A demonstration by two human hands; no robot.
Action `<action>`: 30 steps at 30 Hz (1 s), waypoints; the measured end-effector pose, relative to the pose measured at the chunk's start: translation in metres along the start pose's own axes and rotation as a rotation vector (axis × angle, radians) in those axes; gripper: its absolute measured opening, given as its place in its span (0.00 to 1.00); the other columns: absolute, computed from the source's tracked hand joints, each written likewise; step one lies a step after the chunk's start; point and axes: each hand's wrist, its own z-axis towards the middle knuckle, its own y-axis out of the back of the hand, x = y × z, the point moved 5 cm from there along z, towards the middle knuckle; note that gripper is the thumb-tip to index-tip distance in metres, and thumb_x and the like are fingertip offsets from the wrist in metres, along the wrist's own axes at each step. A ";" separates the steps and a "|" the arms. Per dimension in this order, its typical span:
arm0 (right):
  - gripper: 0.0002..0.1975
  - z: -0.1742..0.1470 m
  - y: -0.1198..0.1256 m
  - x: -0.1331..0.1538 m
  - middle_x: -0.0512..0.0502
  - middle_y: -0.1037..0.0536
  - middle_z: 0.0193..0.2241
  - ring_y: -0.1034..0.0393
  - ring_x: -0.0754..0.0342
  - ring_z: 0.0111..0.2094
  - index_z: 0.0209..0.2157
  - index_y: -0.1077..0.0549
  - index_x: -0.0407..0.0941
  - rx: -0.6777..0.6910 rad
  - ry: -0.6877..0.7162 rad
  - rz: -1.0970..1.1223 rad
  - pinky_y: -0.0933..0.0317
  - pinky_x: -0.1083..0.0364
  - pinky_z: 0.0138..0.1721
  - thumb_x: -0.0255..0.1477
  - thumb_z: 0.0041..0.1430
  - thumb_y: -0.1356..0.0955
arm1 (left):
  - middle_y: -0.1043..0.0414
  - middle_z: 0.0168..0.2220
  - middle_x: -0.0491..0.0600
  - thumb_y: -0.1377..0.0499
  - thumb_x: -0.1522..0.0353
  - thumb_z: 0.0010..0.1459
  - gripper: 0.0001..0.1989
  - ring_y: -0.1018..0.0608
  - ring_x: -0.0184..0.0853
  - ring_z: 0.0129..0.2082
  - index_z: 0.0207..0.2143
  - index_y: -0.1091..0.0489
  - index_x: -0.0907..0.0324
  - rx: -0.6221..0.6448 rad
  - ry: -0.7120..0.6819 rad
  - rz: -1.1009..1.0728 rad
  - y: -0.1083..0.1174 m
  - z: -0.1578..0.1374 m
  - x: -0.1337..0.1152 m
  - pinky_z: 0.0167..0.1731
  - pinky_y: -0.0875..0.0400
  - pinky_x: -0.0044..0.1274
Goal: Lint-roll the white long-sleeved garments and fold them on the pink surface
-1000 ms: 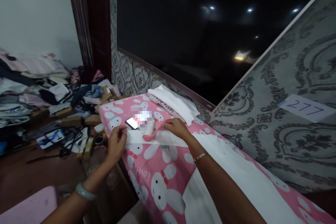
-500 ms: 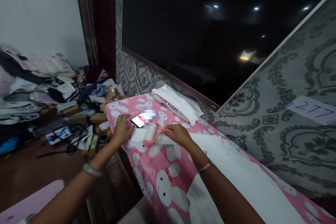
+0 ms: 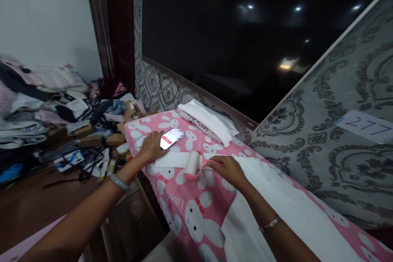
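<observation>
You face a dim room, with light spots glaring off the black screen (image 3: pixel 239 41) and pixelation partly covering the phone (image 3: pixel 167 141).

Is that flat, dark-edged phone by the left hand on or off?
On: the flat, dark-edged phone by the left hand shows a bright white screen with a red patch.

Phone (image 3: pixel 168 138) and folded clothes (image 3: pixel 208 122) flank a passable gap.

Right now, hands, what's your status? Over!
Right hand holding pink-handled lint roller. Left hand touching lit phone. Phone close to white cloth strip.
</observation>
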 end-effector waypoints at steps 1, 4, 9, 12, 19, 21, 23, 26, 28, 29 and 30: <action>0.17 0.001 0.004 -0.003 0.50 0.16 0.37 0.24 0.47 0.40 0.37 0.18 0.52 0.001 -0.021 -0.016 0.40 0.55 0.37 0.45 0.61 0.35 | 0.33 0.54 0.64 0.36 0.59 0.49 0.41 0.30 0.55 0.54 0.63 0.43 0.62 0.008 -0.009 -0.002 -0.001 0.002 0.001 0.50 0.35 0.40; 0.16 0.009 0.011 -0.008 0.50 0.16 0.39 0.24 0.47 0.42 0.39 0.18 0.53 0.007 -0.051 -0.072 0.39 0.54 0.37 0.45 0.60 0.34 | 0.35 0.57 0.63 0.37 0.63 0.49 0.41 0.31 0.54 0.55 0.65 0.44 0.61 -0.010 -0.045 -0.059 -0.002 0.010 0.010 0.52 0.36 0.41; 0.14 0.039 -0.004 0.021 0.50 0.17 0.41 0.24 0.48 0.44 0.39 0.18 0.54 0.087 0.107 -0.130 0.38 0.55 0.40 0.44 0.61 0.34 | 0.33 0.58 0.59 0.33 0.64 0.40 0.42 0.33 0.53 0.59 0.60 0.36 0.57 -0.077 -0.074 -0.475 -0.002 0.028 0.037 0.60 0.42 0.42; 0.15 0.059 -0.028 0.061 0.50 0.17 0.42 0.24 0.47 0.46 0.40 0.18 0.54 0.106 0.195 -0.095 0.37 0.55 0.42 0.45 0.61 0.33 | 0.33 0.58 0.58 0.37 0.56 0.47 0.38 0.30 0.49 0.56 0.60 0.37 0.58 -0.112 0.000 -0.605 -0.006 0.034 0.055 0.57 0.36 0.40; 0.17 0.074 -0.065 0.116 0.51 0.17 0.43 0.24 0.46 0.46 0.43 0.19 0.54 0.082 0.255 0.085 0.35 0.54 0.44 0.46 0.60 0.33 | 0.33 0.58 0.58 0.51 0.57 0.58 0.32 0.26 0.40 0.51 0.63 0.41 0.59 -0.211 0.150 -0.822 -0.009 0.038 0.082 0.49 0.29 0.34; 0.16 0.068 -0.048 0.096 0.52 0.17 0.44 0.24 0.48 0.46 0.43 0.19 0.53 0.008 0.245 0.156 0.35 0.54 0.45 0.45 0.62 0.34 | 0.32 0.57 0.58 0.50 0.57 0.57 0.32 0.25 0.40 0.49 0.62 0.40 0.59 -0.224 0.171 -0.857 -0.010 0.038 0.084 0.48 0.28 0.34; 0.16 0.057 -0.022 0.060 0.51 0.17 0.44 0.24 0.48 0.46 0.42 0.18 0.51 -0.044 0.179 0.138 0.35 0.54 0.45 0.43 0.62 0.34 | 0.32 0.57 0.58 0.49 0.57 0.56 0.32 0.25 0.40 0.49 0.61 0.39 0.60 -0.241 0.185 -0.880 -0.013 0.038 0.085 0.48 0.28 0.34; 0.15 0.035 0.016 0.001 0.49 0.17 0.42 0.25 0.44 0.46 0.40 0.18 0.51 -0.054 0.024 -0.047 0.36 0.52 0.43 0.44 0.60 0.32 | 0.31 0.56 0.58 0.48 0.57 0.56 0.31 0.26 0.40 0.52 0.60 0.38 0.60 -0.280 0.195 -0.889 -0.017 0.038 0.084 0.53 0.31 0.35; 0.15 0.024 0.028 -0.022 0.49 0.16 0.41 0.24 0.44 0.45 0.39 0.17 0.52 -0.023 -0.037 -0.143 0.37 0.53 0.42 0.44 0.59 0.32 | 0.31 0.56 0.58 0.48 0.57 0.56 0.30 0.27 0.40 0.52 0.59 0.37 0.61 -0.304 0.203 -0.887 -0.018 0.038 0.083 0.55 0.32 0.36; 0.15 0.022 0.027 -0.025 0.49 0.16 0.40 0.24 0.45 0.44 0.39 0.17 0.52 0.000 -0.039 -0.165 0.37 0.53 0.41 0.44 0.60 0.32 | 0.31 0.55 0.58 0.49 0.57 0.57 0.30 0.26 0.41 0.52 0.58 0.37 0.61 -0.314 0.208 -0.882 -0.019 0.038 0.083 0.54 0.32 0.36; 0.15 0.022 0.023 -0.023 0.49 0.16 0.41 0.24 0.45 0.44 0.39 0.18 0.53 0.023 -0.021 -0.171 0.37 0.54 0.41 0.44 0.60 0.33 | 0.30 0.55 0.58 0.49 0.57 0.57 0.29 0.26 0.41 0.51 0.58 0.36 0.61 -0.323 0.212 -0.875 -0.019 0.038 0.082 0.54 0.32 0.36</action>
